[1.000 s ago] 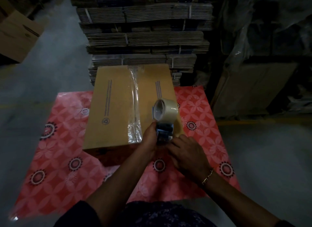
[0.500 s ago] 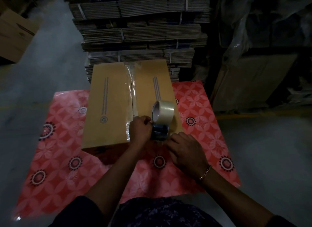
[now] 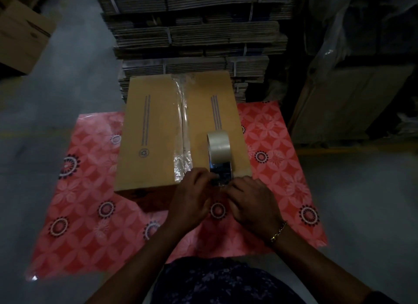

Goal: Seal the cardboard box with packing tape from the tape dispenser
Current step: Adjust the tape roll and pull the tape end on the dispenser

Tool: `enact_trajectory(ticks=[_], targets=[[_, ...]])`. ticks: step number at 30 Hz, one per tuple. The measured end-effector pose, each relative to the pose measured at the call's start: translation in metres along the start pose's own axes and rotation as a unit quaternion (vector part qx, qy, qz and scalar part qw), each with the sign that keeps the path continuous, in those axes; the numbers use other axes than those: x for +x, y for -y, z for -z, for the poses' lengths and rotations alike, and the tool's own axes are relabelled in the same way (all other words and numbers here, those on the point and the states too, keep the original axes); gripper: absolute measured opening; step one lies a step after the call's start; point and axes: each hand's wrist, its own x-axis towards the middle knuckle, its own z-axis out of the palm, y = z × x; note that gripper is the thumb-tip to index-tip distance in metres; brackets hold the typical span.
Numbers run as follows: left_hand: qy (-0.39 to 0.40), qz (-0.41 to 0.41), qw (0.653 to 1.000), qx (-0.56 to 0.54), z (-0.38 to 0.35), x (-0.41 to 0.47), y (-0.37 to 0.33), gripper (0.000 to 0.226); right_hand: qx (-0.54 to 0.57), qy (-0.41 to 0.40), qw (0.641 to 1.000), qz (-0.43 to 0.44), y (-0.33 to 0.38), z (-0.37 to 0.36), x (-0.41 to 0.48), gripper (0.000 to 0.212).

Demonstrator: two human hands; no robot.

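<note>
A closed brown cardboard box [image 3: 151, 131] lies on a red patterned mat [image 3: 90, 213]. A strip of clear packing tape [image 3: 184, 127] runs along its middle seam. The tape dispenser [image 3: 220, 161], with a roll of clear tape on top, stands on the box's near right corner. My left hand [image 3: 192, 197] grips the dispenser's left side at the box's near edge. My right hand [image 3: 253, 202] touches the dispenser's near end with its fingertips; a gold bracelet is on that wrist. The dispenser's handle is hidden by my hands.
Stacks of bundled flat cardboard [image 3: 192, 32] rise right behind the box. Another carton [image 3: 20, 36] sits on the grey floor at the far left. Plastic-wrapped goods [image 3: 362, 43] and a leaning cardboard sheet [image 3: 346, 104] fill the right side.
My left hand went from the dispenser to the tape at the box's near edge, then came back to the dispenser. My right hand moved up to the dispenser's near end.
</note>
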Motion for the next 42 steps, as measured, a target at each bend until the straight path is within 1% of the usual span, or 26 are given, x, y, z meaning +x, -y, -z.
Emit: enact_trajectory(ticks=[2, 4, 5, 7, 9, 10, 12, 14, 17, 19, 22, 24, 26, 27, 30, 32, 35, 37, 39, 42], targets=[[-0.005, -0.009, 1.000, -0.008, -0.008, -0.001, 0.001, 0.038, 0.011, 0.001, 1.000, 0.001, 0.001, 0.000, 0.000, 0.021], [-0.035, 0.007, 0.998, -0.048, -0.013, -0.001, -0.002, 0.016, 0.032, -0.012, 0.999, -0.005, 0.001, 0.001, -0.001, 0.022], [-0.048, 0.020, 0.997, -0.064, -0.015, -0.001, -0.002, 0.011, 0.053, -0.027, 0.998, -0.017, 0.002, 0.001, -0.003, 0.024], [-0.057, 0.042, 0.994, -0.086, -0.018, 0.000, 0.000, 0.008, 0.117, -0.070, 0.988, -0.072, 0.000, 0.002, -0.006, 0.034], [-0.055, 0.057, 0.991, -0.109, -0.020, 0.001, 0.001, 0.006, 0.193, -0.106, 0.965, -0.145, -0.005, 0.003, -0.010, 0.043], [-0.055, 0.065, 0.988, -0.128, -0.019, 0.001, 0.001, 0.004, 0.219, -0.106, 0.956, -0.166, -0.009, 0.002, -0.012, 0.044], [-0.059, 0.082, 0.981, -0.166, -0.019, 0.000, -0.002, 0.001, 0.244, -0.068, 0.951, -0.178, -0.015, -0.004, -0.016, 0.043], [-0.060, 0.096, 0.976, -0.188, -0.018, 0.000, -0.004, 0.001, 0.276, -0.031, 0.942, -0.187, -0.017, -0.011, -0.017, 0.040], [-0.056, 0.111, 0.971, -0.204, -0.018, 0.002, -0.004, 0.003, 0.377, -0.011, 0.899, -0.221, -0.013, -0.016, -0.012, 0.032], [-0.054, 0.118, 0.969, -0.211, -0.018, 0.002, -0.004, 0.003, 0.418, -0.008, 0.878, -0.233, -0.012, -0.018, -0.007, 0.023], [-0.042, 0.136, 0.962, -0.233, -0.019, 0.003, -0.003, 0.006, 0.433, -0.018, 0.871, -0.233, -0.016, -0.023, -0.003, 0.006], [-0.055, 0.157, 0.950, -0.264, -0.020, 0.003, 0.000, 0.020, 0.436, -0.019, 0.868, -0.237, -0.017, -0.024, -0.001, 0.005], [-0.076, 0.191, 0.930, -0.305, -0.019, 0.001, 0.004, 0.037, 0.435, -0.015, 0.868, -0.238, -0.018, -0.023, -0.001, 0.005], [-0.075, 0.194, 0.926, -0.315, -0.018, 0.000, 0.006, 0.041, 0.433, -0.013, 0.869, -0.238, -0.018, -0.023, -0.001, 0.005], [-0.033, 0.160, 0.936, -0.312, -0.020, -0.005, 0.009, 0.044, 0.429, -0.005, 0.870, -0.241, -0.021, -0.024, 0.001, 0.005], [-0.020, 0.170, 0.926, -0.335, -0.023, -0.006, 0.008, 0.043, 0.433, -0.002, 0.868, -0.243, -0.022, -0.024, 0.002, 0.004], [-0.048, 0.223, 0.899, -0.373, -0.026, -0.004, 0.003, 0.025, 0.436, 0.005, 0.866, -0.246, -0.024, -0.024, 0.004, 0.004], [-0.065, 0.237, 0.890, -0.384, -0.028, -0.002, -0.003, 0.016, 0.437, 0.011, 0.864, -0.250, -0.025, -0.025, 0.005, 0.004], [-0.076, 0.253, 0.882, -0.390, -0.030, -0.001, -0.008, 0.013, 0.436, 0.016, 0.863, -0.253, -0.026, -0.025, 0.006, 0.004], [-0.082, 0.291, 0.862, -0.407, -0.032, 0.000, -0.010, 0.016, 0.440, 0.024, 0.861, -0.256, -0.027, -0.025, 0.007, 0.004]])
